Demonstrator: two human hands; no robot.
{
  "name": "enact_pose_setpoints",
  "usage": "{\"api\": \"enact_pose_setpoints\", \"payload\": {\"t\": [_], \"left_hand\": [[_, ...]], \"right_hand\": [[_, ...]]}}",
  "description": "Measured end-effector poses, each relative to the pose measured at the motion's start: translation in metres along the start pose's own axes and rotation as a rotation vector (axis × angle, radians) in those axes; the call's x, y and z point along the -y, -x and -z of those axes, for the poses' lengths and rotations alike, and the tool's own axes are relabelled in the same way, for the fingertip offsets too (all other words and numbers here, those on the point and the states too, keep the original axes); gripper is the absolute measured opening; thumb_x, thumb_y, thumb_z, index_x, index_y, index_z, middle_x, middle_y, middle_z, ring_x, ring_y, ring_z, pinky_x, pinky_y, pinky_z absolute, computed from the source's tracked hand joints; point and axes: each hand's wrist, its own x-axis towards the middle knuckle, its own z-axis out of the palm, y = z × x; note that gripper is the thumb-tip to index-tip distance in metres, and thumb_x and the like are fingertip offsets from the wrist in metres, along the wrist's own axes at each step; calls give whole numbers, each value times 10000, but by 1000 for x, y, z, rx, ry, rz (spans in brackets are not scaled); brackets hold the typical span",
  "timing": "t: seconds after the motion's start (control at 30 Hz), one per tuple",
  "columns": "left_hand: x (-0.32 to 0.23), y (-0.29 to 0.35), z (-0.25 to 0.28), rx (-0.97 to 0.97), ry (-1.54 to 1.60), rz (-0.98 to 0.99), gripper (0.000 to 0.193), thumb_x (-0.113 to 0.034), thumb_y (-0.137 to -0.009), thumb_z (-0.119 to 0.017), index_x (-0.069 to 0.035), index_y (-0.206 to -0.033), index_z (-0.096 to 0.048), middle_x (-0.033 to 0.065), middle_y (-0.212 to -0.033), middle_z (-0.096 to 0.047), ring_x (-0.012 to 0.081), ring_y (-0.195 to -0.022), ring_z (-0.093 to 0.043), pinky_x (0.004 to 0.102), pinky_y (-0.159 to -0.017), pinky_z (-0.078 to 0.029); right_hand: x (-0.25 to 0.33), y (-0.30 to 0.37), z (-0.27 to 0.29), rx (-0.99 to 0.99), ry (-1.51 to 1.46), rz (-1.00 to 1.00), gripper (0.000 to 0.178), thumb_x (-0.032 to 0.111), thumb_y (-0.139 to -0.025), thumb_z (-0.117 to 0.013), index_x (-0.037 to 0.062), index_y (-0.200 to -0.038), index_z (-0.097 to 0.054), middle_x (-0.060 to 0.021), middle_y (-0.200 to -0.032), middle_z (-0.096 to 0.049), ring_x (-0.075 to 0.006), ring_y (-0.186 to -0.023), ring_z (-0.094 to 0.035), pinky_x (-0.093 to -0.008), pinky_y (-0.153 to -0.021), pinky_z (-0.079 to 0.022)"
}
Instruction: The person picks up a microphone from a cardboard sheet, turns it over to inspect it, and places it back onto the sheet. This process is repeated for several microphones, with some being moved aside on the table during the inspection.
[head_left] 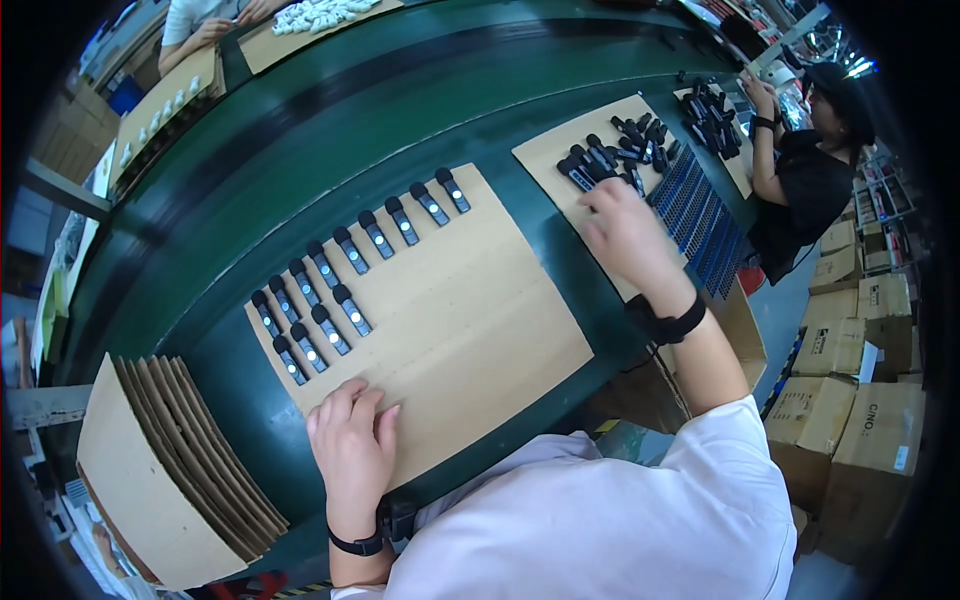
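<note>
The left hand (352,440) lies flat, fingers together, on the cardboard sheet (470,320) at lower centre, gripping nothing. The right hand (625,235) reaches into the pile of black devices (610,155) at upper right; its grip cannot be told.

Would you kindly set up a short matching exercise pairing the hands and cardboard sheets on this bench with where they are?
1. left hand
2. right hand
3. stack of cardboard sheets
4. co-worker

A. at the pile of small black devices
B. far right, at another board
C. flat on the big cardboard sheet
D. left end of the bench

Pairs: 1-C, 2-A, 3-D, 4-B
</note>
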Motion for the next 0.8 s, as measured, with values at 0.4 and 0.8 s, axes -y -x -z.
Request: {"api": "enact_pose_setpoints", "payload": {"t": [0.4,0.8], "left_hand": [[-10,-9,11,-51,17,9,198,-130,-778,-755,-43,-938,-677,91,-1002,-674,292,-972,-615,393,-910,-412],[-37,-28,30,-197,599,-42,246,-50,-775,-751,-33,-1007,-670,114,-1016,-682,294,-970,-634,383,-882,-455]], "right_hand": [[-36,-2,2,87,39,-166,195,16,-806,-674,45,-989,-614,-113,-953,-588,-269,-913,-597,-346,-818,-495],[125,16,1,515,-1475,2,317,-81,-804,-642,58,-1050,-499,-57,-1025,-578,-122,-941,-558,-280,-848,-446]]}}
